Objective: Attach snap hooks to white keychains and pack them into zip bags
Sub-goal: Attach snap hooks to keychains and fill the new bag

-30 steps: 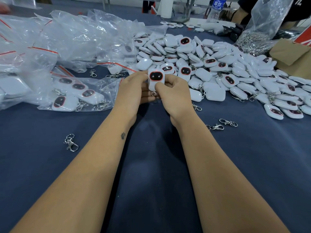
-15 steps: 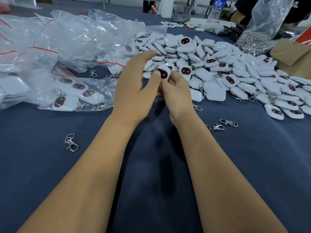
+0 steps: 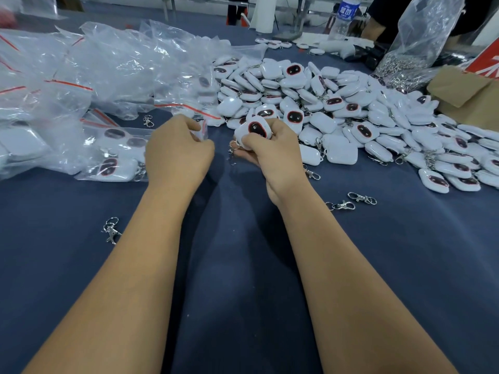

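Zip bags [image 3: 89, 76] with red seal strips lie heaped on the left of the blue cloth-covered table [image 3: 243, 265]; most look flat, while the filled bags [image 3: 113, 155] nearest the person hold several white keychains with dark, red-rimmed faces. Far right, a tall clear plastic bag [image 3: 410, 60] holds a mass of metal snap hooks, and it stands beside a brown cardboard box [image 3: 469, 95] whose contents cannot be seen. Loose white keychains spread in a big pile [image 3: 337, 112] across the middle and right of the table. The right hand [image 3: 272, 155] grasps one white keychain [image 3: 253, 130], fingers curled round its lower half and its dark face turned up toward the camera; a snap hook [image 3: 232, 149] hangs from it at the hand's left edge, just above the cloth. The left hand [image 3: 178, 155] is clenched, knuckles up, pinching the edge of a small zip bag [image 3: 201, 129] at the near border of the heap. Both forearms reach forward over the table, the hands close together but apart. Spare snap hooks lie loose on the cloth: one by the left forearm [image 3: 111, 231], a pair right of the right wrist [image 3: 351, 201].
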Tool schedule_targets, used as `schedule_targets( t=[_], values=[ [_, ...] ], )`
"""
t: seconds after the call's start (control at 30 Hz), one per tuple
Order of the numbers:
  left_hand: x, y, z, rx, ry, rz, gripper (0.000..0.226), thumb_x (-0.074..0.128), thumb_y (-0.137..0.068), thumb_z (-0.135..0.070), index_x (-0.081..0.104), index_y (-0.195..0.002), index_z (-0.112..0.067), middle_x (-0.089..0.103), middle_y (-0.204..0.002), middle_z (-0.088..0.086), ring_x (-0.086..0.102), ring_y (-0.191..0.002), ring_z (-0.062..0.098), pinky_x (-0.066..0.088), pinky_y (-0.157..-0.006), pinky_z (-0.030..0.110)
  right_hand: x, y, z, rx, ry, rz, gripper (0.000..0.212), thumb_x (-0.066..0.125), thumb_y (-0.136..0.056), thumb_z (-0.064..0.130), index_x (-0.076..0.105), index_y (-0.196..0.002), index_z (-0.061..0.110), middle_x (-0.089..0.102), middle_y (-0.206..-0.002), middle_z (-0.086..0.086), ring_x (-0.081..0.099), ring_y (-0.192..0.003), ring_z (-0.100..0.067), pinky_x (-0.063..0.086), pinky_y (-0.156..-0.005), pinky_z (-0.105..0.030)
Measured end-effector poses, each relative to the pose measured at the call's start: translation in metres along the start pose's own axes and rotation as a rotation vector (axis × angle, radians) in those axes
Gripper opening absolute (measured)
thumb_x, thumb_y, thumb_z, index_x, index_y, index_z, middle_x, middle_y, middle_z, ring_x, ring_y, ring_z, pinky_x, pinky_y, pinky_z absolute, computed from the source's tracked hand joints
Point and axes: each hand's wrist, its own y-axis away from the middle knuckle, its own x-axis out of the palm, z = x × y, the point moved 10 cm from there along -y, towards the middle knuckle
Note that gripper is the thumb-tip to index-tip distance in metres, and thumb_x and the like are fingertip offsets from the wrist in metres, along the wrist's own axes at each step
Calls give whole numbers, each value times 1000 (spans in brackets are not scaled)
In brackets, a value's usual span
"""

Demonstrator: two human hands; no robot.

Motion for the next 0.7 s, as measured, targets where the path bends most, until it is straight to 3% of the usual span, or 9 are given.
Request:
schedule_targets(
  t=[0.07, 0.17, 0.23, 0.37, 0.47, 0.57, 0.63, 0.7],
  values=[
    [8, 3, -6, -22, 230, 65, 28, 59, -79, -16, 67, -106, -19, 69, -80, -3, 65, -69, 19, 49, -66, 28, 4, 1, 4, -22, -112, 17, 19, 52, -88, -12, 53, -89, 7, 60, -83, -10, 69, -76, -20, 60, -76, -28],
    [18, 7, -13, -34, 444, 135, 24, 58, -81, -7, 65, -100, -18, 64, -56, -9, 52, -37, 10, 41, -40, 18, 9, 3, 9, -47, -308, 77, 19, 50, -91, -14, 50, -92, 5, 60, -78, -8, 66, -82, -23, 60, -83, -37],
    [21, 8, -16, -29, 509, 155, 28, 56, -79, -1, 63, -98, -20, 64, -55, -7, 48, -35, 9, 36, -37, 18, 13, 4, 9, -34, -377, 124, 17, 47, -94, -12, 49, -96, 5, 63, -81, -8, 65, -90, -27, 59, -88, -40],
    [11, 5, -15, -10, 596, 62, 31, 56, -77, 2, 62, -94, -24, 61, -51, -12, 53, -45, 4, 45, -51, 17, 15, 4, 2, 2, -273, 148, 13, 47, -98, -6, 48, -103, 6, 63, -99, -16, 66, -91, -25, 59, -86, -37],
    [4, 2, -12, -18, 661, -1, 32, 57, -76, 2, 65, -94, -23, 57, -52, -12, 51, -49, 5, 43, -55, 16, 12, 1, -2, -2, -15, 109, 14, 52, -98, 4, 47, -109, 12, 64, -103, -12, 69, -85, -20, 61, -73, -30],
    [0, 1, -8, -26, 658, -34, 33, 59, -75, 0, 64, -89, -29, 59, -56, -11, 48, -45, 3, 39, -49, 15, 7, -1, -5, -25, 249, 42, 22, 55, -97, 17, 44, -116, 16, 67, -107, -13, 71, -92, -29, 54, -65, -32],
    [4, 1, -7, -16, 593, -6, 32, 58, -74, -1, 63, -90, -29, 61, -56, -10, 49, -43, 4, 39, -48, 16, 1, -2, -2, -37, 291, -26, 16, 54, -98, 22, 43, -109, 19, 68, -106, -16, 69, -91, -36, 50, -67, -34],
    [16, 2, -8, -17, 507, 78, 34, 56, -73, -1, 63, -97, -24, 65, -58, -8, 54, -41, 8, 42, -45, 19, -5, -2, -1, -20, 175, -66, 12, 51, -100, 20, 40, -105, 19, 68, -105, -21, 68, -78, -32, 48, -56, -25]
  ],
)
